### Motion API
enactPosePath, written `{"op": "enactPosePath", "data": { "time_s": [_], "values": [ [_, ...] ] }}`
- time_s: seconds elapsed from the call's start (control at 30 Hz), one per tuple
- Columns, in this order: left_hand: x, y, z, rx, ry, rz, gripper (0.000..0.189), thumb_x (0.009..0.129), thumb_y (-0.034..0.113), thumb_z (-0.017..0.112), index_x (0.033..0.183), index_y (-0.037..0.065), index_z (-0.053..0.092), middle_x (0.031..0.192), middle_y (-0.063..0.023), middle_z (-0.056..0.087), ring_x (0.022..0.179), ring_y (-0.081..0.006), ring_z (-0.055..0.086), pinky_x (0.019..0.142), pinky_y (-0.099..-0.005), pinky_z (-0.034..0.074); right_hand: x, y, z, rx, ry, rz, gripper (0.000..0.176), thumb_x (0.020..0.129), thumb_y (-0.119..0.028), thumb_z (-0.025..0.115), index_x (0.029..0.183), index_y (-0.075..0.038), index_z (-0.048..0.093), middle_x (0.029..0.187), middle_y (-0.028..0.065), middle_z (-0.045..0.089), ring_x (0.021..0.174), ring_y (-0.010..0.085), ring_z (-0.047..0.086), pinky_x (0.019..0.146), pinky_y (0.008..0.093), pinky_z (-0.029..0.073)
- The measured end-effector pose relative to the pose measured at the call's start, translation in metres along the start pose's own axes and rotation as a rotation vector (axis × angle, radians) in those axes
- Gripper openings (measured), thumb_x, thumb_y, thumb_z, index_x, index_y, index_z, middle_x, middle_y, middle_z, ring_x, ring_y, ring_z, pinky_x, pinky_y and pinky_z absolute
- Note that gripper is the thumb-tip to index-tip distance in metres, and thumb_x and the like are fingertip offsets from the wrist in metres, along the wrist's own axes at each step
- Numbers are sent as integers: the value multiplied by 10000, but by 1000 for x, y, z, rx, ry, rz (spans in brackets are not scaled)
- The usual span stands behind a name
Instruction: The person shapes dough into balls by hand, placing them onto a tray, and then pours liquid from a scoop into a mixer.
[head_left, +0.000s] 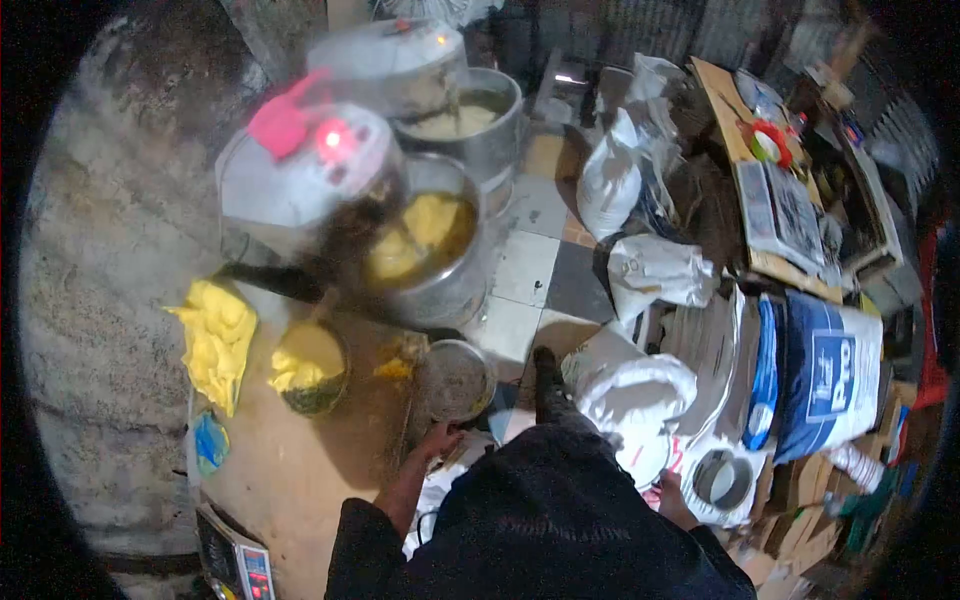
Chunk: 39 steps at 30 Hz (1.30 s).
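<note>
Saw the small metal bowl [455, 380] at the counter's [300, 480] right edge, just this side of the big pots. Couldn't tell if it sat on the top or just off it. Its inside looked grey and mostly bare, with no yellow I could make out.

Progress, my read: partway.
- The nearer pot [425, 245] and the far pot [462, 118] both held yellow mix.
- One lump was out in the green bowl [310, 368] mid-counter.
- A yellow heap [215, 340] lay at the far left edge.
- The small bowl was not yet loaded, and nothing sat on the scale [240, 565] at the near left corner.

The person's left hand [436, 441] was at the small bowl's near rim, touching or nearly. The fingers were too small and blurred to say whether they were spread or gripping.

The right hand [672, 492] was well apart from the counter, down among the floor clutter. It was between a white bag [640, 395] and a round white tub [725, 480], fingertips at the bag's lower edge. Grip wasn't readable there either.
</note>
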<state>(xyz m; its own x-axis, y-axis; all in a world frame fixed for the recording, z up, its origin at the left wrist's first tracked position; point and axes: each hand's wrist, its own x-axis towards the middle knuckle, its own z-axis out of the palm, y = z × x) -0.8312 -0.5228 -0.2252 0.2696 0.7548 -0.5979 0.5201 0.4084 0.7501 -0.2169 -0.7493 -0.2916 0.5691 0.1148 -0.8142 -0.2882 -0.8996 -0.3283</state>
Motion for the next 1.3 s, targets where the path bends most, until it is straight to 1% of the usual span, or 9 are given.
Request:
{"op": "enactPosePath", "data": {
  "time_s": [0.07, 0.13, 0.17, 0.2, 0.43, 0.67, 0.97, 1.13, 1.3],
  "values": [
    [58, -5, 3, 390, -139, 257, 559, 839, 323, 674, 1295, 56, 489, 1088, -171, 640, 1025, -266, 606, 887, -399, 478, 26, -94, 12, 143, 145, -154, 329, 885, -345, 555, 960, -30, 615, 697, 115, 617, 562, 239, 625, 472, 399, 485],
    [95, -6, -18, 1246, -455, 732, 512, 848, 293, 651, 1288, 80, 499, 1043, -143, 666, 1000, -293, 618, 857, -409, 492, 199, -151, 3, -672, 380, -1125, 340, 877, -331, 564, 914, 2, 624, 722, 157, 622, 539, 257, 608, 487, 422, 469],
    [62, 58, -32, 485, -233, 347, 489, 875, 352, 618, 1281, 100, 513, 997, -126, 683, 954, -323, 630, 845, -414, 498, 139, -253, 24, 12, 6, -646, 386, 858, -343, 576, 936, 31, 630, 816, 209, 648, 624, 332, 630, 571, 472, 474],
    [62, 98, -24, 265, -55, -208, 527, 866, 406, 631, 1280, 100, 519, 993, -120, 683, 941, -331, 636, 849, -400, 502, 129, -340, 42, -361, 298, -927, 419, 844, -366, 598, 951, 38, 638, 818, 196, 667, 733, 358, 640, 671, 461, 485],
    [96, 87, -21, 16, 229, -331, 703, 740, 544, 730, 1263, 117, 533, 991, -133, 682, 953, -281, 646, 867, -376, 502, -178, -835, 307, -178, 129, -1880, 321, 907, -284, 594, 880, 33, 629, 707, 100, 631, 651, 148, 565, 606, 328, 462],
    [175, 17, 48, -362, 289, -375, 518, 766, 501, 699, 1063, 78, 668, 1053, -154, 660, 924, -242, 637, 823, -356, 497, -568, -896, 531, -210, -1204, -2078, 159, 886, -149, 598, 988, -38, 650, 800, 87, 683, 758, 168, 660, 712, 307, 521],
    [282, 106, 60, -253, 886, -339, 394, 825, 402, 664, 1030, 66, 656, 903, -171, 683, 918, -324, 646, 793, -400, 515, -724, -873, 753, -1240, -784, -3081, 309, 847, -237, 515, 823, 48, 632, 729, 252, 635, 687, 388, 665, 694, 473, 559],
    [319, 176, 97, -1205, 1261, -330, 247, 821, 289, 697, 966, 97, 641, 794, -105, 663, 697, -246, 640, 656, -377, 520, -727, -881, 758, -1682, -1435, -1719, 556, 948, -498, 443, 769, -3, 621, 564, 78, 578, 440, 151, 544, 399, 318, 451],
    [353, 191, 193, 95, 1455, -461, 157, 824, 253, 689, 919, 134, 649, 706, -49, 628, 563, -188, 580, 520, -349, 493, -709, -881, 762, -1461, -1533, -1769, 461, 968, -448, 442, 1003, -60, 689, 563, 36, 510, 381, 109, 426, 338, 297, 341]
  ]
}}
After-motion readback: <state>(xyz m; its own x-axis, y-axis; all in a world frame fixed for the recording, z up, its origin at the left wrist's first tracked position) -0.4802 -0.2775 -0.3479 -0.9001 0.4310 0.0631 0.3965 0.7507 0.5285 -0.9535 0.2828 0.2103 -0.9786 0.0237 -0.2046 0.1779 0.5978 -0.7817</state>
